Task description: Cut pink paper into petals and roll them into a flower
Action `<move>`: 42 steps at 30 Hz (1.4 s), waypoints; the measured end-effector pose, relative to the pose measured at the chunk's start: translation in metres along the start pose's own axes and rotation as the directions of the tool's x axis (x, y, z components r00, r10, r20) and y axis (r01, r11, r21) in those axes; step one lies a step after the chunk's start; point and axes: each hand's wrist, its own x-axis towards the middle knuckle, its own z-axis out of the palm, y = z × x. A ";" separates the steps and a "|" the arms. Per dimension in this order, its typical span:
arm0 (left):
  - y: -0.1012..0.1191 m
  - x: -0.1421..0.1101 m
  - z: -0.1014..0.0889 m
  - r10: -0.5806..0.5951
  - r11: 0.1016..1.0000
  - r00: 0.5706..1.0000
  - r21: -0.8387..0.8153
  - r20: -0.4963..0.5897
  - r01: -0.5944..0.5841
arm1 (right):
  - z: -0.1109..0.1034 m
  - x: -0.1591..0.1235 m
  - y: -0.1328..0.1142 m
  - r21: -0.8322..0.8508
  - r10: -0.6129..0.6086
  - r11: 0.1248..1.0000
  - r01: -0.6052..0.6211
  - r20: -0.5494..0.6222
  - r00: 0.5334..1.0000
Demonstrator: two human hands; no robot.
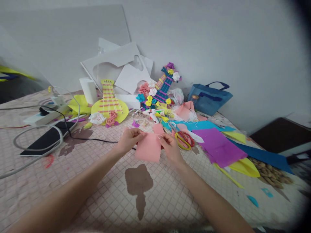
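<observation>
A square of pink crepe-like paper (148, 149) hangs between my two hands above the table. My left hand (131, 138) pinches its upper left corner between thumb and fingers. At the upper right corner my right hand (170, 147) grips the same paper, with a thin whitish strand by the fingertips. Just behind lie more pink pieces (159, 128), partly covered by the held one. Yellow-handled scissors (182, 140) and red-handled scissors (188, 137) rest right of my right hand. A white hot glue gun (152, 114) lies farther back.
A yellow paper guitar (109, 106) and a blue one with paper flowers (164, 87) stand at the back. Purple sheets (218, 145) lie on the right, near a blue bag (210, 97). A black tablet (48, 139), cables and a power strip (47, 116) occupy the left.
</observation>
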 end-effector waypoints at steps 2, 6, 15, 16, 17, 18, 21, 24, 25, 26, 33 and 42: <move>-0.001 0.000 0.000 0.001 1.000 1.000 0.006 0.005 -0.001 | 0.000 0.000 0.001 0.003 0.003 1.000 -0.003 -0.003 1.000; -0.001 0.001 -0.001 0.005 1.000 1.000 0.012 0.006 -0.005 | 0.000 0.000 0.001 0.016 0.017 1.000 -0.017 -0.001 1.000; -0.002 0.001 -0.001 -0.003 1.000 1.000 -0.008 0.010 0.003 | 0.000 -0.001 -0.001 0.019 0.038 0.999 -0.038 -0.007 0.999; -0.002 0.001 -0.001 -0.004 1.000 1.000 -0.008 0.009 0.004 | 0.000 -0.001 -0.001 0.021 0.037 0.999 -0.036 -0.010 0.999; -0.002 0.001 -0.001 -0.004 1.000 1.000 -0.007 0.009 0.004 | 0.000 -0.001 -0.001 0.022 0.035 0.999 -0.035 -0.012 0.999; -0.002 0.001 -0.001 -0.004 1.000 1.000 -0.005 0.011 0.004 | 0.000 -0.001 0.000 0.023 0.034 0.999 -0.033 -0.013 0.999; -0.003 0.002 -0.002 -0.002 1.000 1.000 -0.004 0.018 0.002 | -0.001 -0.001 0.000 0.029 0.032 0.999 -0.031 -0.009 0.999; -0.003 0.002 -0.002 0.000 1.000 1.000 0.003 0.022 0.000 | -0.001 0.000 0.001 0.032 0.041 0.999 -0.041 -0.001 0.999; -0.003 0.003 -0.002 0.000 1.000 1.000 0.004 0.025 0.000 | -0.002 0.000 0.002 0.028 0.044 0.999 -0.044 -0.005 0.999; -0.004 0.003 -0.003 -0.001 1.000 1.000 0.004 0.028 0.001 | -0.002 0.000 0.002 0.022 0.047 0.999 -0.047 -0.011 0.999; -0.002 0.002 -0.002 0.009 0.999 1.000 0.040 0.005 -0.009 | -0.001 0.001 0.005 0.035 0.065 0.997 -0.064 -0.026 0.998; -0.004 0.004 -0.004 0.022 0.998 0.999 0.054 0.027 -0.023 | -0.001 0.002 0.003 0.094 0.094 0.991 -0.093 -0.007 0.996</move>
